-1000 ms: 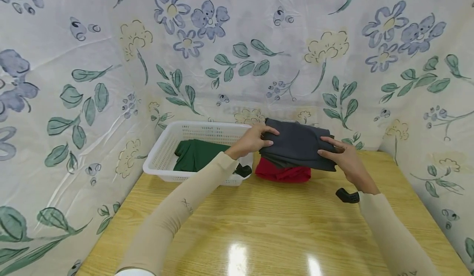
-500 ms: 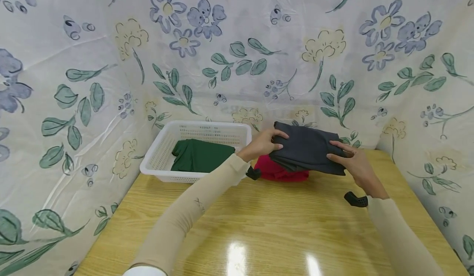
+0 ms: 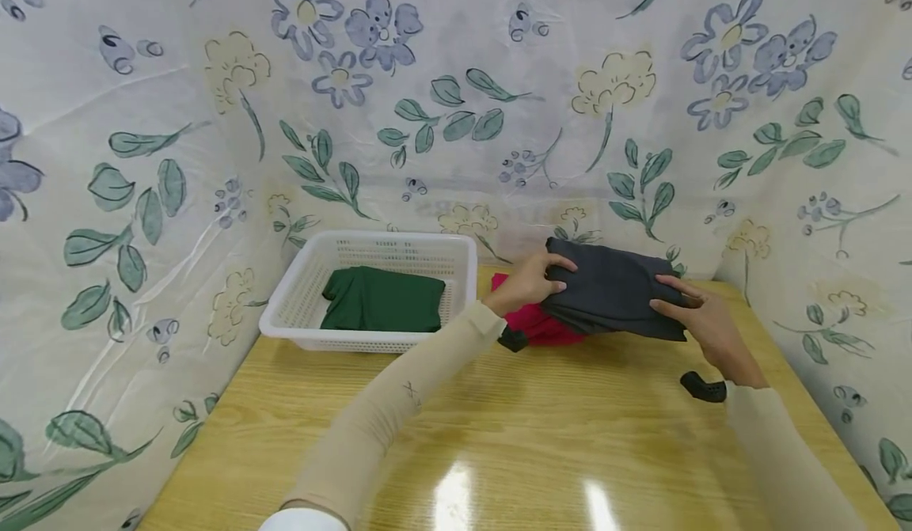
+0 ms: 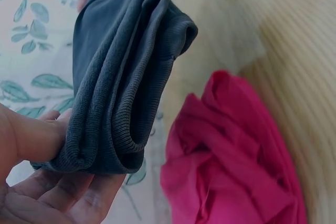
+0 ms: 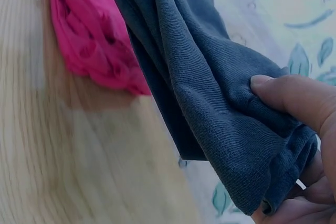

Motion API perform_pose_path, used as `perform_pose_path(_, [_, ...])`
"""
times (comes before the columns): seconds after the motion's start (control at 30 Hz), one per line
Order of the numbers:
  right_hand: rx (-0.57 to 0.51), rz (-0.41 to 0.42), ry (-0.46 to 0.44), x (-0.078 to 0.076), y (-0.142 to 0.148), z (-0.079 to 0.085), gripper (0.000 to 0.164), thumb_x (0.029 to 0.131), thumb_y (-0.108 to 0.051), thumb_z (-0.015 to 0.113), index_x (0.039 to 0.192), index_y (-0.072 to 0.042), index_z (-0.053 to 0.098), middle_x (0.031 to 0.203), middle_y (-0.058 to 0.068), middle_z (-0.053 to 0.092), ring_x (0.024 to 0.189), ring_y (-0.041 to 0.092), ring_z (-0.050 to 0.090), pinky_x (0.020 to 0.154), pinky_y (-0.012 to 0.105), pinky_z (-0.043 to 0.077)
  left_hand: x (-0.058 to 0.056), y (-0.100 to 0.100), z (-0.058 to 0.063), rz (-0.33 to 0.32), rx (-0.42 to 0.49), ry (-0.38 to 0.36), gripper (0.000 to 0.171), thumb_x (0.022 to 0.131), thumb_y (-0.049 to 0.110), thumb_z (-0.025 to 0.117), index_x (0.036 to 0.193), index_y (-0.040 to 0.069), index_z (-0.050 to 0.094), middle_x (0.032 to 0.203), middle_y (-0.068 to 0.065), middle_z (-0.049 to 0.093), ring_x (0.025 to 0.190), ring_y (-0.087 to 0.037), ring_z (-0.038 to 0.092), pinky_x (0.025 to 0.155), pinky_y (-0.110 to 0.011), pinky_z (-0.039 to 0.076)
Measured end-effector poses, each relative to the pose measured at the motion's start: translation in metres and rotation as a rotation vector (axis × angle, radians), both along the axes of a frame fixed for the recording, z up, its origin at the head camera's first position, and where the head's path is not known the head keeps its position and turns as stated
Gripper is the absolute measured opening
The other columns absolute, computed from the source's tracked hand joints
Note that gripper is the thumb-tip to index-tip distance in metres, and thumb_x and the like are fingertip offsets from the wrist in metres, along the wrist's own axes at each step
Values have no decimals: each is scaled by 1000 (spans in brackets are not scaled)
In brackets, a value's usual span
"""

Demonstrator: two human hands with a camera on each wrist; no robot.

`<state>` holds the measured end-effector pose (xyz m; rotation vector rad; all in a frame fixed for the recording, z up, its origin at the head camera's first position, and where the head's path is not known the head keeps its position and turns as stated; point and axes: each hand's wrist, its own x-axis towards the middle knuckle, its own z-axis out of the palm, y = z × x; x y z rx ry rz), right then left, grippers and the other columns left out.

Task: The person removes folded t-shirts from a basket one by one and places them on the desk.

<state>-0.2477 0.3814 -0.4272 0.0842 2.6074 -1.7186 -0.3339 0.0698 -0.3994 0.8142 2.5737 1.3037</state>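
A folded dark grey garment (image 3: 614, 287) is held between both hands at the back right of the table. My left hand (image 3: 529, 281) grips its left end, thumb on one face and fingers beneath, as the left wrist view shows. At the other end my right hand (image 3: 701, 317) pinches the cloth, its thumb pressing a dent into the ribbed fabric (image 5: 231, 93). Several folded layers show along the near edge (image 4: 121, 87). Lower and to the left, a folded red garment (image 3: 545, 328) lies on the table, partly hidden by the left hand and the grey cloth.
A white plastic basket (image 3: 285, 319) with slotted walls stands at the back left. Inside it lies a folded green garment (image 3: 385, 301). The wooden table (image 3: 541, 428) is bordered by a flower-patterned cloth (image 3: 456, 159) behind and at the sides. Dark wrist mounts (image 3: 701, 387) stick out near the sleeves.
Both hands have carried the grey garment to the right, away from the basket and partly off the red one. The head view has also shifted slightly. The green garment stays in the basket.
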Motion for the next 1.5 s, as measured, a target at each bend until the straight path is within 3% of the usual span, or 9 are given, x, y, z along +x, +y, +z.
perform_pose_path(0.07, [2,-11,-4,1,6,-2,73,94,-42,76,158,-26,44,170,14,10,153,41,19,116,51,34,1,9,-3,0,-12,23,33,98,4,69,129,16,73,140,-10,58,132,-25,51,106,-35,45])
perform_pose_path(0.23, [-9,-36,4,5,20,-7,73,93,-43,76,157,-24,46,169,18,14,150,41,26,94,17,48,3,26,-9,-2,-29,40,34,97,3,69,129,15,72,139,-9,58,133,-25,50,108,-35,45])
perform_pose_path(0.33, [-28,-46,5,6,24,-12,73,93,-41,77,157,-23,47,168,21,16,149,43,28,85,10,48,5,31,-10,-3,-29,15,35,97,2,68,130,15,72,142,-10,57,134,-25,50,108,-35,45])
perform_pose_path(0.6, [-14,-63,10,6,31,-15,72,94,-42,76,157,-25,46,168,19,16,149,41,29,89,14,50,4,44,-14,8,-2,-18,36,97,0,67,130,14,72,146,-10,55,137,-25,48,105,-34,47])
perform_pose_path(0.8, [-6,-104,33,6,37,-17,68,95,-41,75,155,-25,50,164,16,28,134,30,45,83,13,47,3,58,-21,3,0,-16,36,98,0,66,131,15,71,148,-10,53,140,-26,46,106,-35,46])
perform_pose_path(0.9, [10,-117,30,7,41,-19,67,94,-43,75,154,-27,50,166,13,26,141,32,40,97,25,49,3,64,-25,15,-5,-15,37,98,-1,67,130,15,71,147,-10,54,139,-25,47,106,-34,46])
perform_pose_path(1.03, [19,-127,24,10,48,-22,68,95,-43,74,155,-26,49,170,12,16,152,38,23,115,48,37,3,74,-30,4,-12,-21,38,97,-3,66,130,15,72,146,-9,56,138,-24,47,106,-32,46])
perform_pose_path(1.23, [63,-152,29,11,58,-28,67,95,-45,73,155,-26,50,169,12,18,151,38,26,108,33,45,1,86,-38,-23,10,-26,39,96,-5,64,130,12,72,145,-11,56,134,-23,49,97,-25,47])
perform_pose_path(1.5, [77,-164,42,4,57,-34,65,95,-40,76,152,-20,53,168,15,23,151,40,25,114,58,33,1,89,-48,-4,35,-81,45,93,-12,59,130,10,71,145,-12,55,125,-18,51,82,-22,46])
